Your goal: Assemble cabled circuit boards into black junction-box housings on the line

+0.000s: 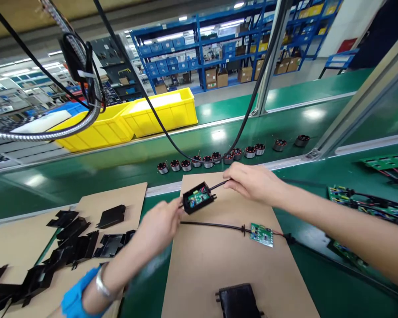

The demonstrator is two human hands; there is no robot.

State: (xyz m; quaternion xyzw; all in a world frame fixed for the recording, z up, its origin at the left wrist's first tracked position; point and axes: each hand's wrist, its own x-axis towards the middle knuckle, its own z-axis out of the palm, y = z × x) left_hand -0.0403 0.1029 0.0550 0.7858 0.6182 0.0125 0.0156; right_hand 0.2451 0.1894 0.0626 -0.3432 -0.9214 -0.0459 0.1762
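Above the cardboard sheet, a small open-topped black plastic box (199, 198) hangs tilted between my two hands. A green circuit board (198, 197) lies inside it. The fingers of my left hand (163, 221) are closed at the box's left end; their exact hold is partly hidden. My right hand (250, 182) pinches the black cable (218, 185) coming out of the box's right end. Just below, a second green circuit board (262, 234) with black cables on both sides rests on the cardboard (215, 265). Nearer me is another black box (239, 301), cut off by the frame.
Several black plastic housings (111, 216) lie on cardboard at left. Wired circuit boards (368, 203) are piled at right. A row of motor-like coil parts (186, 165) stands along the green bench, with yellow bins (162, 110) behind. A black cable (152, 110) loops down in front.
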